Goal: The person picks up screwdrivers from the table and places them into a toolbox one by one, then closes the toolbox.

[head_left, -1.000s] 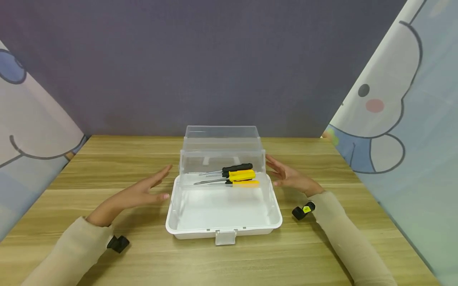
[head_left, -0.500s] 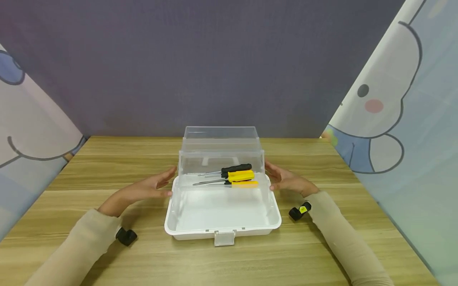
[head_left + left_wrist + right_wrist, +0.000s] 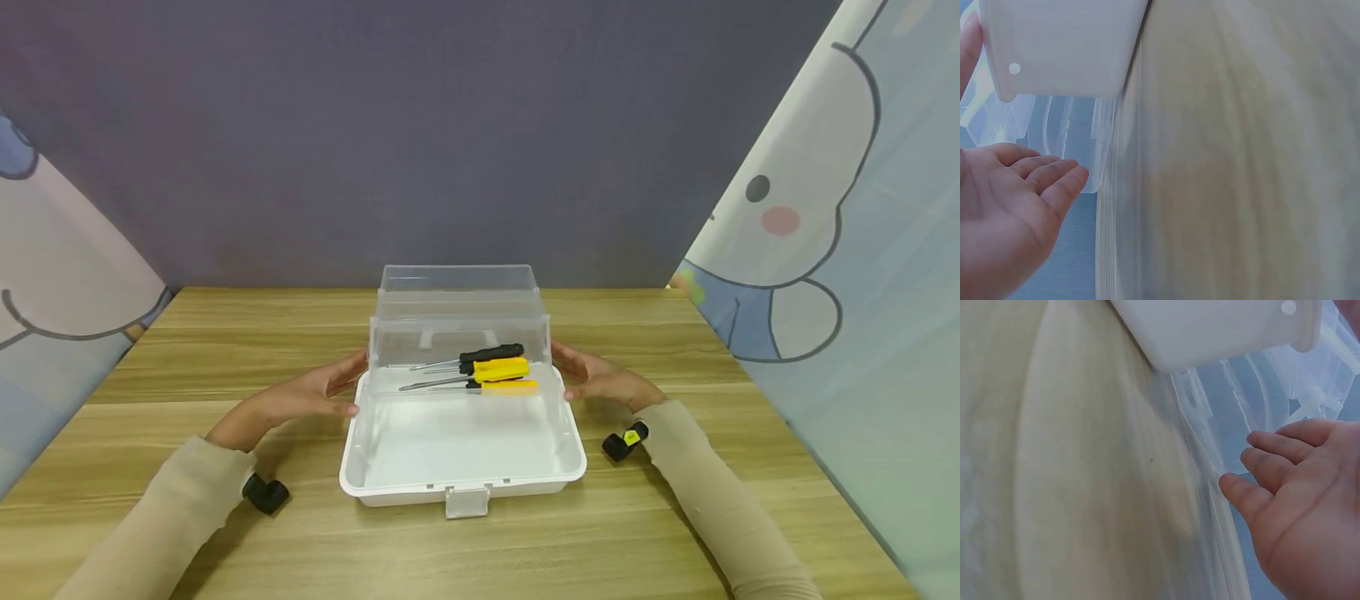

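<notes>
A white plastic toolbox (image 3: 397,492) sits with its clear lid (image 3: 459,302) raised at the back. At its rear lie several screwdrivers: a black-handled one (image 3: 495,352), a yellow-handled one (image 3: 504,369) and an orange-handled one (image 3: 510,387) in front. My left hand (image 3: 300,400) is at the box's left side, its thumb at the rim. On the opposite side is my right hand (image 3: 607,383), thumb likewise by the rim. Both wrist views show the fingers of the left hand (image 3: 1010,212) and right hand (image 3: 1316,500) extended, not curled round the box wall (image 3: 1066,44).
The box rests on a wooden table (image 3: 480,558), a clear latch (image 3: 467,502) hanging at its front. A dark grey panel (image 3: 450,142) stands behind the table. Cartoon-printed curtains (image 3: 862,433) line both sides.
My left hand has moved right, up to the box's side. My right hand has shifted slightly inward, its thumb now nearer the rim. The whole scene slides a little left in view.
</notes>
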### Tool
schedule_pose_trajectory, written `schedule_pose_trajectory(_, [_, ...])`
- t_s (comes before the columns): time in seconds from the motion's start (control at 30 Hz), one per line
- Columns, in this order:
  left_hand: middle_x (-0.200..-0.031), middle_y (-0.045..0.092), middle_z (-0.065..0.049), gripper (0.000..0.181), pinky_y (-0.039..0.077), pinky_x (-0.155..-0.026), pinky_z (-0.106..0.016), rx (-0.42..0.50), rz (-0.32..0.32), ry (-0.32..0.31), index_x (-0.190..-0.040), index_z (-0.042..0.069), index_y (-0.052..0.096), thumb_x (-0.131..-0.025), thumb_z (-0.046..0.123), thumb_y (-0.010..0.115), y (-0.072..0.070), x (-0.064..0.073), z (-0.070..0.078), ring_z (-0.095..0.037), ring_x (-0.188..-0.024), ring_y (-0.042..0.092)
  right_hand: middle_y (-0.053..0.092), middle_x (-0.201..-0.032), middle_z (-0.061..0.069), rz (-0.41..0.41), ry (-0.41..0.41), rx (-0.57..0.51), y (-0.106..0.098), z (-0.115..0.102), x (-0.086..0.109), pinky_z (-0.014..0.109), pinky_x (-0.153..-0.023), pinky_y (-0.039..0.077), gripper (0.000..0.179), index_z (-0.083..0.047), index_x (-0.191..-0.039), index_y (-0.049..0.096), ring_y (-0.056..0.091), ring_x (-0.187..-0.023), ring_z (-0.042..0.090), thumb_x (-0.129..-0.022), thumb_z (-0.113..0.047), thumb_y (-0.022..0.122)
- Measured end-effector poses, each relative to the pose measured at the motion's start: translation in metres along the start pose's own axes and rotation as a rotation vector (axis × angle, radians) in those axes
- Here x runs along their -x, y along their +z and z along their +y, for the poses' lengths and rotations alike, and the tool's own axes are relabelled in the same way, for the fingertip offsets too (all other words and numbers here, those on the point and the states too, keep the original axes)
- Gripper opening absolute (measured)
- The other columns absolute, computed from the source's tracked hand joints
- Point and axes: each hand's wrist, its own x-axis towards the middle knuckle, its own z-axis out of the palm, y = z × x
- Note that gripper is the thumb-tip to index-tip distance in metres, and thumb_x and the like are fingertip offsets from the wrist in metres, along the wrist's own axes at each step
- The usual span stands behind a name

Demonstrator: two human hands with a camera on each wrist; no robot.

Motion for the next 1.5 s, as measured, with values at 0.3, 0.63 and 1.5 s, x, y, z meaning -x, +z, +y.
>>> schedule_pose_trajectory(0.3, [-0.154, -0.002, -0.026, 0.099, 0.009, -0.108, -0.059, 0.039, -0.028, 0.02, -0.148, -0.003, -0.008, -0.087, 0.015, 0.068, 0.0002, -0.0032, -0.0006, -0.044, -0.14, 0.001, 0.003, -0.158, 0.012, -0.017, -0.012, -0.004, 0.0026, 0.0039, -0.0003, 0.058, -0.111, 0.007, 0.105, -0.013, -0.153, 0.001, 0.006, -0.143, 0.035, -0.081, -0.036, 0.074])
schedule_pose_trajectory(0.63, [-0.155, -0.001, -0.023, 0.099, 0.012, -0.111, -0.053, 0.048, -0.018, 0.03, -0.15, 0.003, -0.006, -0.087, 0.019, 0.069, 0.0029, -0.0011, -0.0034, -0.041, -0.14, 0.001, 0.006, -0.158, 0.012, -0.004, 0.0, -0.036, 0.0058, 0.004, -0.0019, 0.054, -0.112, 0.011, 0.1, -0.01, -0.152, 0.003, 0.005, -0.144, 0.033, -0.084, -0.034, 0.072])
schedule_pose_trajectory(1.5, [-0.155, -0.003, -0.024, 0.103, 0.028, -0.103, -0.018, 0.118, -0.025, 0.038, -0.15, 0.01, -0.011, -0.086, 0.019, 0.069, 0.0032, -0.0017, 0.003, -0.045, -0.139, 0.009, 0.005, -0.158, 0.012, -0.019, -0.03, -0.007, 0.0039, 0.001, -0.004, 0.057, -0.111, 0.011, 0.102, -0.018, -0.153, 0.0, 0.009, -0.143, 0.035, -0.083, -0.044, 0.07])
